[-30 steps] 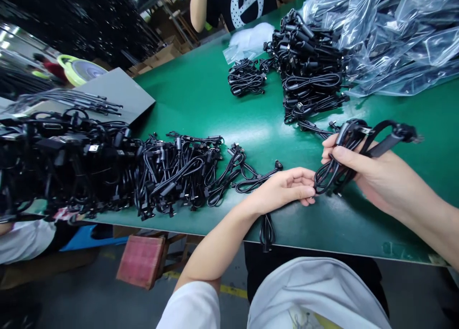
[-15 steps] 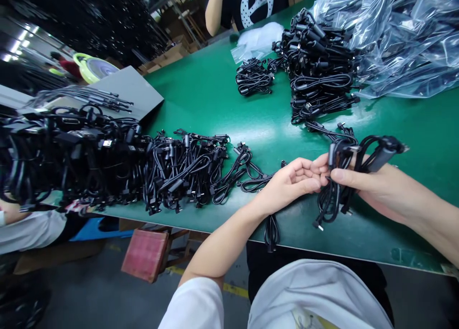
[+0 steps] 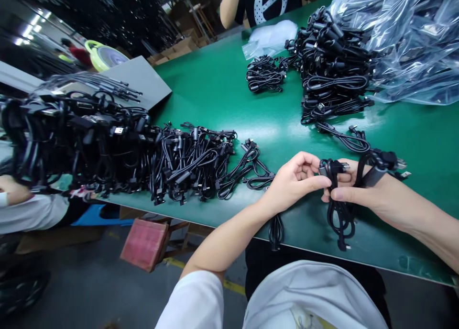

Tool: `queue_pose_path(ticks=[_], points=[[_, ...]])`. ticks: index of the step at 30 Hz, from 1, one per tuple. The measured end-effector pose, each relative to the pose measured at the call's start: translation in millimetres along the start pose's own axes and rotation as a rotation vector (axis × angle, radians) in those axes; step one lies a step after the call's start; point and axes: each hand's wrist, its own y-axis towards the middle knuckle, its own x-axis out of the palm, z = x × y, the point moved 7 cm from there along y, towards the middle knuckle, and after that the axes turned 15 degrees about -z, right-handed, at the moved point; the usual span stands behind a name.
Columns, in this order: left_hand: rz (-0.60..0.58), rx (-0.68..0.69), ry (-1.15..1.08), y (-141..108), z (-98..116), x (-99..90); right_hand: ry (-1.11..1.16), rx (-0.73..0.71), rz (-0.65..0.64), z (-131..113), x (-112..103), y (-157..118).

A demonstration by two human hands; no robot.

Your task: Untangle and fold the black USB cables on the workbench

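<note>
My left hand [image 3: 299, 178] pinches the upper end of a coiled black cable [image 3: 340, 219] between thumb and fingertips. A silver USB plug sticks out to the right there, and the coil hangs below. My right hand [image 3: 376, 192] is closed round the same cable and more folded black cables [image 3: 376, 169], whose metal plugs point right past the hand. Both hands are above the green table [image 3: 272, 123], close to its near edge. Just beyond them lies a single bundled cable [image 3: 346, 138]. Another coiled cable [image 3: 276, 231] hangs over the edge below my left forearm.
Left of my hands, a long row of bundled cables [image 3: 193, 164] runs along the table edge. A tall cable heap [image 3: 333, 66] and clear plastic bags [image 3: 416, 47] lie at the far right. A grey box [image 3: 150, 82] stands at left. A person [image 3: 265, 4] is across the table.
The held cable now hangs lower, with its USB plug showing between my hands. My left thumb has closed onto its upper end. The view has shifted slightly.
</note>
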Motion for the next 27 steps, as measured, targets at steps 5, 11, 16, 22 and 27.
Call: queue_pose_path(ticks=[5,11,16,22,27], points=[[-0.081,-0.059,-0.095,1.3,-7.6,4.6,-0.057,0.048,0.008,6.4,0.5,3.5],[-0.104,-0.041,-0.168,4.9,-11.9,2.5,-0.071,0.03,0.042,7.8,-4.4,4.2],[-0.057,-0.018,-0.18,4.8,-12.6,-2.1,-0.023,0.007,0.034,7.5,-3.8,5.3],[-0.012,0.042,-0.117,2.8,-5.8,-4.0,-0.015,-0.078,0.068,0.9,-6.7,4.3],[-0.286,-0.188,-0.095,1.1,-15.4,20.1,0.038,-0.221,0.2,-16.0,-22.8,-4.7]])
